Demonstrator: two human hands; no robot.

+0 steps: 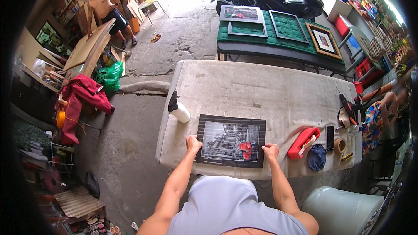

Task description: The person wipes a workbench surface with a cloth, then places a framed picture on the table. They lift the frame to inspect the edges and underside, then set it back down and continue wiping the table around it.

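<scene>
In the head view, a dark-bordered street photograph [230, 142] lay near the front edge of the cloth-covered worktable [237, 87], a red vehicle standing out in its grey scene. The left hand [193, 144] was closed on its left border and the right hand [270, 151] on its right border, fingers curled in; how far they reached underneath could not be told.

The piece looked flat and thin, so it was probably light and fairly stiff, though whether glass covered it was unclear. If it did, the face would have been slick and breakable; if bare, easily smudged or creased. Either way, the opposite side borders seemed the best hold, level and evenly pinched, with the fingers off the printed middle.

A white spray bottle [180, 112] stood just beyond its upper left corner, a wetting risk to bare paper. To the right, well apart from it, lay a red tape dispenser [301, 144] and a dark blue cloth item [317, 157].
</scene>
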